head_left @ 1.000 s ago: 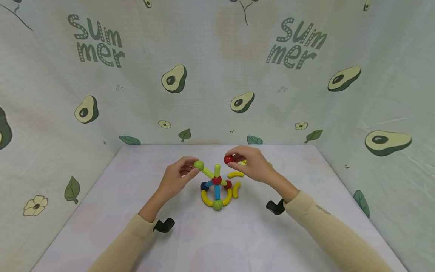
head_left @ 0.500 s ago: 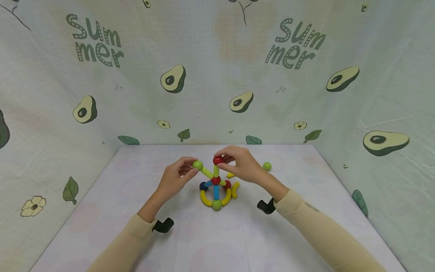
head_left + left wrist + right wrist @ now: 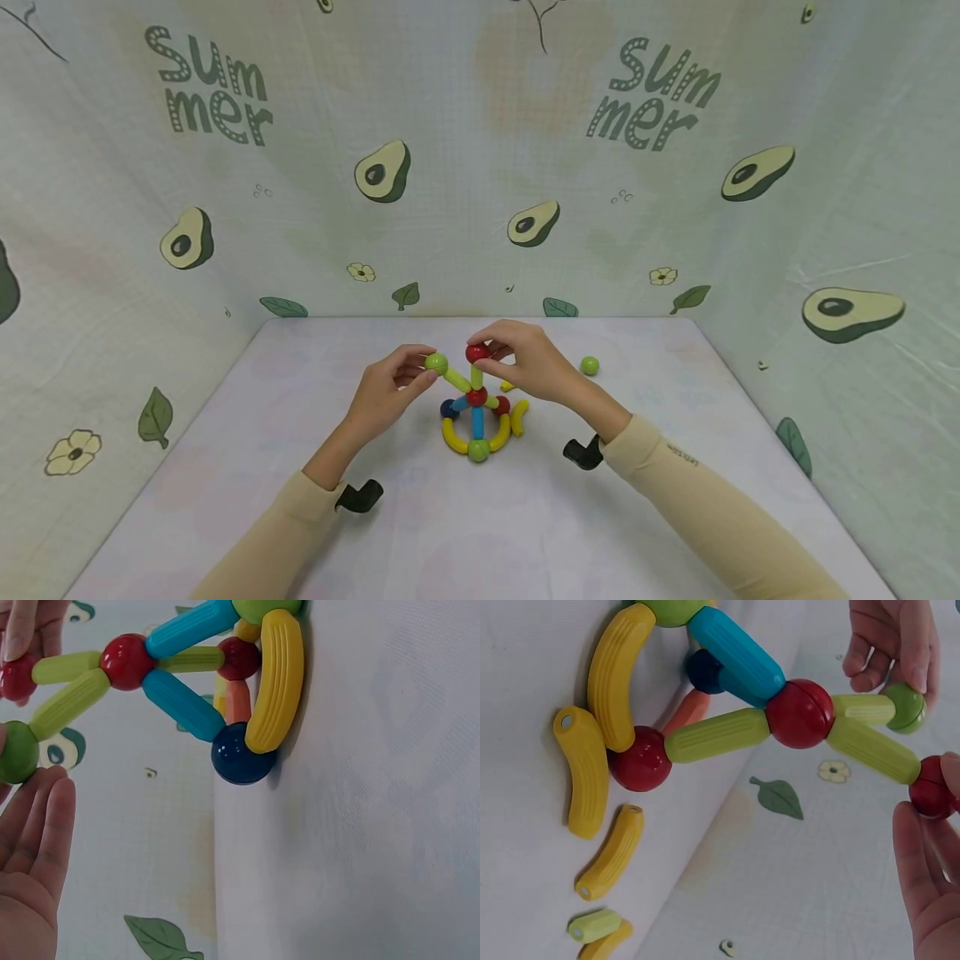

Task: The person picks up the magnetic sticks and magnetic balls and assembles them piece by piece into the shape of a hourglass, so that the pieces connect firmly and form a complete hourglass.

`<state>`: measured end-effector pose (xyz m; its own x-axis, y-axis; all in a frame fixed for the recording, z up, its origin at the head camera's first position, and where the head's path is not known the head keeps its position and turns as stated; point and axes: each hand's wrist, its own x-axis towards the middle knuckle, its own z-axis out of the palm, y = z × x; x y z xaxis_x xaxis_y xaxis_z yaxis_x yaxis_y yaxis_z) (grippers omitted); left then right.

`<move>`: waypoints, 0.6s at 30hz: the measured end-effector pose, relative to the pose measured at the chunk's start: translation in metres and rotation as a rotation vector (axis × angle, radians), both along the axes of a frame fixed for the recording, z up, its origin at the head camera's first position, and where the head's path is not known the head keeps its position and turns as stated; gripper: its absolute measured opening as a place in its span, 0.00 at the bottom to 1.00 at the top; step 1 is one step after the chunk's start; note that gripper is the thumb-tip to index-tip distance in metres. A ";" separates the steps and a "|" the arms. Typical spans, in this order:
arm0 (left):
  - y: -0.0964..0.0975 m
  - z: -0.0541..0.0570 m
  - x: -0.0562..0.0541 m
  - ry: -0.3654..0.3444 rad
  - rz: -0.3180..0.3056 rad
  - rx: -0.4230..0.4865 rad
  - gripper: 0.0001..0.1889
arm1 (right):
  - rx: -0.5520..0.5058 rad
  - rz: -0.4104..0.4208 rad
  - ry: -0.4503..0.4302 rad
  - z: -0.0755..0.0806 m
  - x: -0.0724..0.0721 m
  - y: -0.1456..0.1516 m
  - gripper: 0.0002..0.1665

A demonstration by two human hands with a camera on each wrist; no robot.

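Observation:
A magnetic stick-and-ball frame stands on the table, its ring of curved yellow sticks (image 3: 277, 682) joined by balls, among them a dark blue ball (image 3: 240, 754). Blue sticks (image 3: 739, 656) and a lime one rise to a central red ball (image 3: 801, 714). From that, two more lime sticks point upward. My left hand (image 3: 386, 390) pinches a green ball (image 3: 437, 362) at the end of the slanted stick. With thumb and fingers, my right hand (image 3: 531, 362) holds a red ball (image 3: 930, 787) against the upright lime stick's (image 3: 874, 750) tip.
Loose curved yellow sticks (image 3: 609, 855) lie right of the frame, one close against its ring. A short lime stick (image 3: 594, 926) lies farther along. A loose green ball (image 3: 590, 365) rests at the back right. Patterned cloth (image 3: 457, 250) hangs behind the table.
My right hand has brought the red ball leftward from beside the frame onto the top of the upright lime stick. My left hand has kept its pinch on the green ball.

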<state>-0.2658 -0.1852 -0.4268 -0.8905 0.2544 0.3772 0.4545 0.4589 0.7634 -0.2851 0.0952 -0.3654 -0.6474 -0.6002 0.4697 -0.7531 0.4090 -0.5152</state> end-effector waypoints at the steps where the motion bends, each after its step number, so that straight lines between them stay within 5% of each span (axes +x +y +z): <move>1: 0.000 0.000 0.000 0.000 -0.001 -0.001 0.19 | -0.002 0.002 0.000 0.000 0.000 0.000 0.19; 18: -0.002 -0.002 -0.001 0.006 -0.003 0.003 0.19 | 0.028 -0.049 -0.083 -0.006 -0.002 0.017 0.35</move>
